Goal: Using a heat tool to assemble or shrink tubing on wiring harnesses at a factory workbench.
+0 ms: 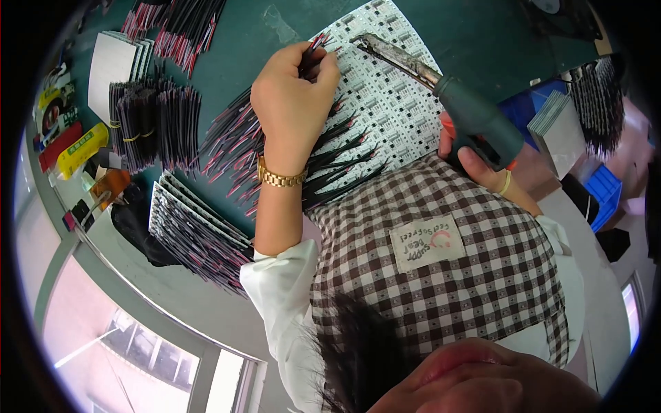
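Currently, the left hand (295, 86), nearly closed, pinches wires (317, 45) at the edge of the circuit board (392, 103); the right hand (486, 177) wraps around 1 soldering gun (475, 113).

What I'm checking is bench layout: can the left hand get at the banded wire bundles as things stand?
Probably yes: only spread wires seem to separate the left hand from the banded bundles, though its fingers hold a wire cluster and may need emptying.
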Action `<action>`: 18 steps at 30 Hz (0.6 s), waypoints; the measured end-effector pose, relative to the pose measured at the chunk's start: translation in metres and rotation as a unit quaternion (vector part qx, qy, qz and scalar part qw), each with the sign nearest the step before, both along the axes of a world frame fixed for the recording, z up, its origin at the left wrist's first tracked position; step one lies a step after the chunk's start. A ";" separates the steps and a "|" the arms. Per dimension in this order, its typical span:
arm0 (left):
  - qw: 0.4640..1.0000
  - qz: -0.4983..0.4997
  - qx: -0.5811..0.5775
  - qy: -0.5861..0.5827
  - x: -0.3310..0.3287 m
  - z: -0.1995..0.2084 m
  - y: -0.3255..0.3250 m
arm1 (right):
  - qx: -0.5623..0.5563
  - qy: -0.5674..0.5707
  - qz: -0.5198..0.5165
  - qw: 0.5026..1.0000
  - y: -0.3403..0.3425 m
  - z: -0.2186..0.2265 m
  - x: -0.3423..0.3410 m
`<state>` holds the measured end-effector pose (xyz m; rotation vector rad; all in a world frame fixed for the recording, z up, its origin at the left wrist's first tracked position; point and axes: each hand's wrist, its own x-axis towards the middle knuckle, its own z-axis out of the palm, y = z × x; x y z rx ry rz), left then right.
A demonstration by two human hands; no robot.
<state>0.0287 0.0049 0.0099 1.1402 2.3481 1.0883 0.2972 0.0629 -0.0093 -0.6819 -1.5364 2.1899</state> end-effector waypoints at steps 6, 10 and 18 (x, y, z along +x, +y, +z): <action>0.992 -0.053 -0.061 0.100 0.000 0.001 0.001 | 0.041 -0.082 0.043 0.995 0.002 0.000 0.003; 0.992 -0.053 -0.058 0.103 0.001 -0.003 0.003 | 0.080 -0.085 0.047 0.992 0.005 -0.003 0.004; 0.995 -0.035 -0.024 0.085 -0.001 -0.005 0.001 | 0.117 -0.090 0.036 0.988 0.006 0.003 -0.003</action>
